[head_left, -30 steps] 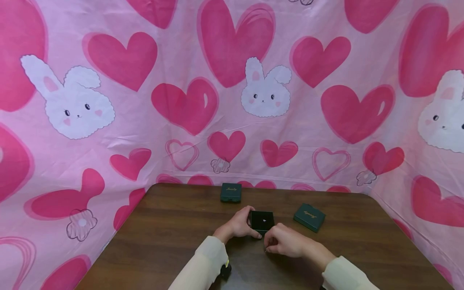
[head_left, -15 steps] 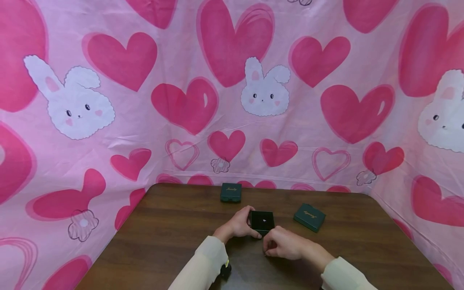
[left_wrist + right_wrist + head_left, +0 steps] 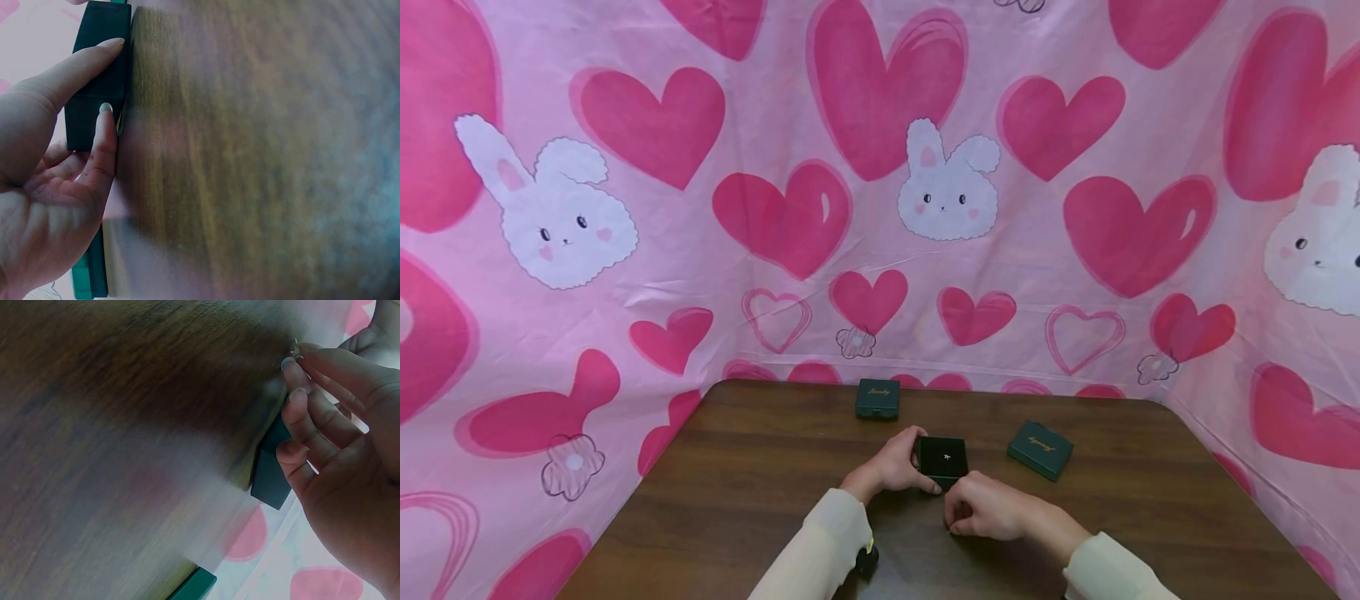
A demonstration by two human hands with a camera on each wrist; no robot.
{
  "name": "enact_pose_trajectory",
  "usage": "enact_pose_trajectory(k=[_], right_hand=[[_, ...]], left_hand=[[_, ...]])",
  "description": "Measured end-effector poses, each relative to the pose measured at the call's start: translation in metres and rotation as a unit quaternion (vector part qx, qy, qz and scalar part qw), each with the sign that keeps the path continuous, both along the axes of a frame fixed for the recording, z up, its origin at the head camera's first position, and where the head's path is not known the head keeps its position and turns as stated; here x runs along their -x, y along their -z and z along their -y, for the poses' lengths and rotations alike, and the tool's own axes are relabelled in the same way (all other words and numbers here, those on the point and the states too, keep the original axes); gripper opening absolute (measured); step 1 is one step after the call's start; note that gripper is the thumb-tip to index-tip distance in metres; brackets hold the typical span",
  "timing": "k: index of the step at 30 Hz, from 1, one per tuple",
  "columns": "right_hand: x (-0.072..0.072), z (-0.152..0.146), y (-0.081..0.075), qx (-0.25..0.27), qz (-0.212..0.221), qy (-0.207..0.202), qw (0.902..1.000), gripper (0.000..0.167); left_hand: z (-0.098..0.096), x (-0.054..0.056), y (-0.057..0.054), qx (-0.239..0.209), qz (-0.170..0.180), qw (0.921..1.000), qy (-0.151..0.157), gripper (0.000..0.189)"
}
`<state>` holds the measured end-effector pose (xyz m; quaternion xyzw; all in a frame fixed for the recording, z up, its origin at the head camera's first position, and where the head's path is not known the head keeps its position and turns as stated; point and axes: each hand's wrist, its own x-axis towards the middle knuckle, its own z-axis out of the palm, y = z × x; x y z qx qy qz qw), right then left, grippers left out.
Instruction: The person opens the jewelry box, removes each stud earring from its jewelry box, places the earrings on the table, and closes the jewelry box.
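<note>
My left hand [image 3: 897,463] holds a small dark green jewelry box [image 3: 931,447] from its left side, thumb along the near wall, as the left wrist view shows. The box stands uncovered, with a black insert bearing a small silvery star-like stud [image 3: 947,457]. Just in front of the box's right corner is my right hand [image 3: 991,505]. Between its thumb and index finger it pinches a tiny shiny earring [image 3: 295,351] with a thin pin, visible in the right wrist view; its other fingers are curled. In the head view the fingers hide this earring.
A closed green box [image 3: 877,398] with gold lettering stands behind my left hand. To the right lies a flat green lettered box or lid [image 3: 1041,450]. The brown wooden table [image 3: 760,467] meets a pink heart-patterned cloth [image 3: 865,250] at its back and sides.
My right hand has shifted very slightly down and left beside the box. My left hand and the box have stayed in place.
</note>
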<state>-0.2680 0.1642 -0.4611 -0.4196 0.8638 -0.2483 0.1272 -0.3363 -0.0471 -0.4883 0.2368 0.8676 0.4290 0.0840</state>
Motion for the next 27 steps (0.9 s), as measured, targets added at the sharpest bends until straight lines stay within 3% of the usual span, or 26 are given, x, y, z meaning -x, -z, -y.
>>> enact_pose_trajectory(k=[11,27], right_hand=[[-0.0014,0.0009,-0.0006,-0.004,-0.003,-0.008,1.0,0.007],[-0.0008,0.0003,-0.0057,-0.004,0.027,0.003,0.9996,0.009]], left_hand=[[0.0006,0.0006,0.001,0.004,-0.003,1.0,0.004,0.067],[0.0012,-0.0011,-0.0009,0.006,0.002,1.0,0.005,0.068]])
